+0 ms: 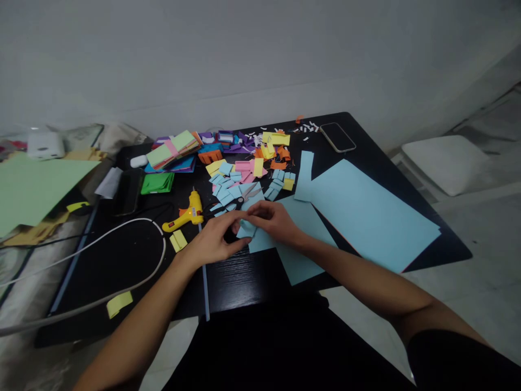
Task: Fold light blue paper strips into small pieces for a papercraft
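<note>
My left grip (215, 237) and right grip (279, 221) are nearly closed, together pinching a small light-blue paper piece (247, 229) above the black worktop (228, 285). Scissors (240, 200) and cut blue pieces (223, 187) lie just beyond; a yellow glue gun (192, 213) sits left, large blue sheets (374, 217) right.
</note>
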### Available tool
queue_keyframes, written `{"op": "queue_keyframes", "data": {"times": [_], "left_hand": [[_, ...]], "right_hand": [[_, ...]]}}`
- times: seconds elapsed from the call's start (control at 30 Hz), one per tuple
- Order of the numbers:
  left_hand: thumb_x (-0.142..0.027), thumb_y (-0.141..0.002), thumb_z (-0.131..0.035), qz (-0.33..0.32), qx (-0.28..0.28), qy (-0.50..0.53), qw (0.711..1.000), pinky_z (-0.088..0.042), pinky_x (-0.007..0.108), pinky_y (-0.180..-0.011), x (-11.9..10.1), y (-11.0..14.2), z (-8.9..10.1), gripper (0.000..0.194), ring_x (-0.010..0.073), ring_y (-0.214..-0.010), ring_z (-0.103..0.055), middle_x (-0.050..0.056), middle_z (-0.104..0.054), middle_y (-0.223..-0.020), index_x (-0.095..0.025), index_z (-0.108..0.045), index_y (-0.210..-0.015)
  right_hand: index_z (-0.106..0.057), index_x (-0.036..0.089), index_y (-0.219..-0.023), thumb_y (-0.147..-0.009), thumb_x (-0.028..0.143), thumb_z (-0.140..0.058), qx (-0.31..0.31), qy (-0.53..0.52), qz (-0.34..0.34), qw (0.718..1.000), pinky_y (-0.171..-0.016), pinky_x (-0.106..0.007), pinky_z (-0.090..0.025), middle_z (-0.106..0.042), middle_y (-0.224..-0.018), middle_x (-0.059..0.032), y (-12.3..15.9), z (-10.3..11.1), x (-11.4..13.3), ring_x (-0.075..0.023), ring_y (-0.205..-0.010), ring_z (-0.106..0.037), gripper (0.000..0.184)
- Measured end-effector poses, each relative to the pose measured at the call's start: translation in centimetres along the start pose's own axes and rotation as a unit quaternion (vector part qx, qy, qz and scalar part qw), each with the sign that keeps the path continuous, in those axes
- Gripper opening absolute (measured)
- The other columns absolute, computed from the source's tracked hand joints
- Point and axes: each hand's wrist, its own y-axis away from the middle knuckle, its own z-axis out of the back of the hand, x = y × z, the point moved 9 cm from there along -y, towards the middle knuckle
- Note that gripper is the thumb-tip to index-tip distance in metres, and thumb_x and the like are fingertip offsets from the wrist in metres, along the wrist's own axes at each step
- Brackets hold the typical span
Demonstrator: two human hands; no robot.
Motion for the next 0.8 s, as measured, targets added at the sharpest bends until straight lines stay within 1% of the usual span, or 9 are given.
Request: {"op": "queue_keyframes", "data": {"times": [0.07, 0.13, 0.23, 0.3, 0.47, 0.63, 0.73, 0.8], "left_hand": [[-0.029, -0.086, -0.078, 0.037, -0.012, 0.027, 0.999, -0.054, 0.027, -0.064, 0.8, 0.1, 0.1, 0.041, 0.0149, -0.067, -0.066, -0.002, -0.066, -0.082, -0.025, -0.057, -0.121], [-0.027, -0.086, -0.076, 0.057, -0.020, 0.049, 0.997, -0.051, 0.024, -0.060, 1.2, 0.1, 0.2, 0.034, 0.0133, -0.063, -0.065, -0.005, -0.064, -0.076, -0.024, -0.055, -0.112], [-0.019, -0.085, -0.071, 0.042, -0.017, 0.038, 0.998, -0.049, 0.023, -0.060, 0.7, -0.1, 0.4, 0.022, 0.0121, -0.062, -0.062, -0.004, -0.063, -0.076, -0.023, -0.055, -0.100], [-0.013, -0.082, -0.067, 0.024, -0.018, 0.017, 0.999, -0.049, 0.023, -0.061, 0.2, -0.3, 0.6, 0.019, 0.0125, -0.064, -0.061, -0.003, -0.064, -0.078, -0.022, -0.057, -0.096], [-0.010, -0.081, -0.065, -0.005, -0.020, -0.003, 1.000, -0.051, 0.025, -0.065, -0.3, -0.4, 0.6, 0.018, 0.0144, -0.069, -0.065, -0.002, -0.067, -0.079, -0.022, -0.062, -0.094], [-0.012, -0.084, -0.066, -0.014, -0.006, 0.004, 1.000, -0.052, 0.025, -0.064, -0.2, -0.4, 0.1, 0.014, 0.0144, -0.068, -0.065, -0.002, -0.067, -0.078, -0.023, -0.062, -0.092], [-0.011, -0.083, -0.066, -0.012, -0.001, 0.003, 1.000, -0.052, 0.025, -0.065, -0.2, -0.3, -0.1, 0.015, 0.0141, -0.068, -0.065, -0.002, -0.066, -0.078, -0.023, -0.062, -0.091], [-0.011, -0.083, -0.066, -0.010, -0.002, -0.002, 1.000, -0.052, 0.025, -0.065, -0.2, -0.3, 0.0, 0.016, 0.0138, -0.068, -0.065, -0.002, -0.066, -0.077, -0.023, -0.062, -0.093]], "right_hand": [[-0.067, 0.021, -0.090, -0.076, 0.032, -0.077, -0.002, -0.008, -0.002, 1.000, -0.074, -0.030, -0.056, -0.074, -0.080, -0.0001, 0.1, -0.2, 0.0, -0.0156, -0.075, -0.071, 0.019], [-0.064, 0.022, -0.091, -0.076, 0.029, -0.077, -0.003, -0.010, 0.006, 1.000, -0.073, -0.030, -0.057, -0.074, -0.078, 0.0007, 0.3, -0.3, 0.1, -0.0152, -0.072, -0.071, 0.021], [-0.062, 0.022, -0.093, -0.078, 0.027, -0.075, 0.004, 0.004, 0.024, 1.000, -0.073, -0.030, -0.057, -0.074, -0.078, 0.0010, 0.6, -0.6, 0.5, -0.0151, -0.072, -0.072, 0.021], [-0.062, 0.022, -0.093, -0.078, 0.027, -0.075, 0.014, 0.019, 0.028, 0.999, -0.075, -0.031, -0.058, -0.074, -0.080, 0.0004, 0.7, -0.8, 0.6, -0.0156, -0.075, -0.073, 0.020], [-0.063, 0.022, -0.096, -0.077, 0.029, -0.078, 0.044, 0.029, 0.030, 0.998, -0.079, -0.032, -0.060, -0.072, -0.083, -0.0003, 0.7, -1.3, 0.6, -0.0159, -0.078, -0.072, 0.025], [-0.063, 0.022, -0.094, -0.078, 0.030, -0.077, 0.066, 0.106, 0.049, 0.991, -0.072, -0.029, -0.057, -0.071, -0.081, 0.0005, 0.7, -1.5, 1.3, -0.0149, -0.074, -0.068, 0.023], [-0.064, 0.022, -0.092, -0.078, 0.031, -0.077, 0.063, 0.151, 0.062, 0.985, -0.071, -0.028, -0.056, -0.071, -0.079, 0.0011, 0.9, -1.5, 1.8, -0.0146, -0.072, -0.067, 0.021], [-0.065, 0.022, -0.093, -0.078, 0.029, -0.075, 0.062, 0.158, 0.064, 0.983, -0.070, -0.028, -0.055, -0.071, -0.078, 0.0015, 0.9, -1.4, 1.9, -0.0145, -0.071, -0.068, 0.019]]}}
